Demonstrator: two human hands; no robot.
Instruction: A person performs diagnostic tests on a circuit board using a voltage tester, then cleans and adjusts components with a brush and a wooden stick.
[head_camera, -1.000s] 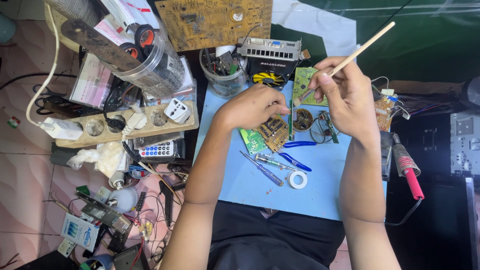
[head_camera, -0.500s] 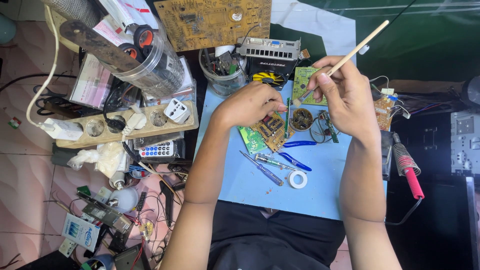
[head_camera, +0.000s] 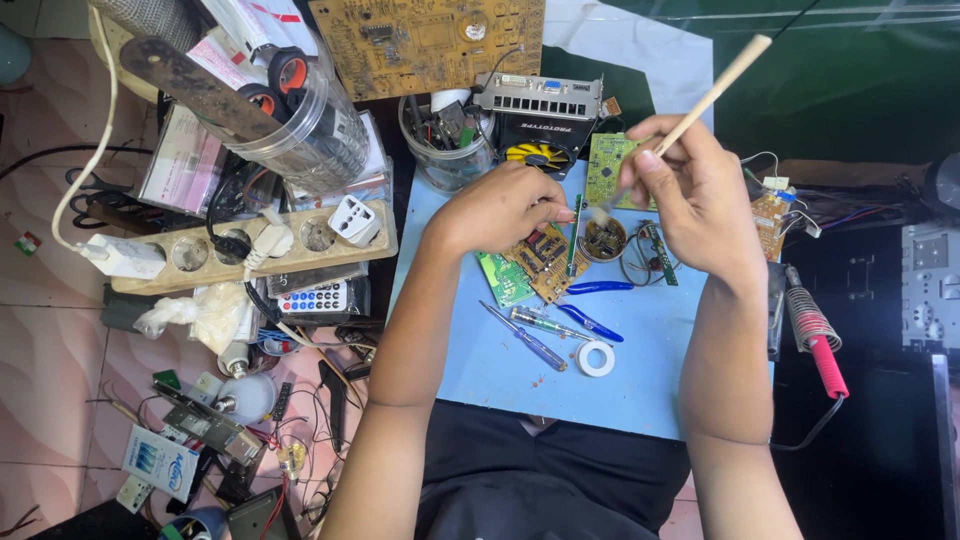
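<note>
Brush (head_camera: 700, 105) bristles dip into the small round tin (head_camera: 603, 240) on the blue mat (head_camera: 660, 370); its wooden handle slants up and right. Right hand (head_camera: 695, 195) pinches it. Left hand (head_camera: 505, 205) presses closed fingers on the brown circuit board (head_camera: 545, 258), just left.

An electronics repair bench: circuit boards (head_camera: 430, 45) upper centre, soldering iron (head_camera: 815, 335) at right, power strip (head_camera: 250, 250) left, loose wires everywhere.

Left hand (head_camera: 500, 208) hides part of the small board (head_camera: 540, 262) — brush tip (head_camera: 601, 214) blurred.
</note>
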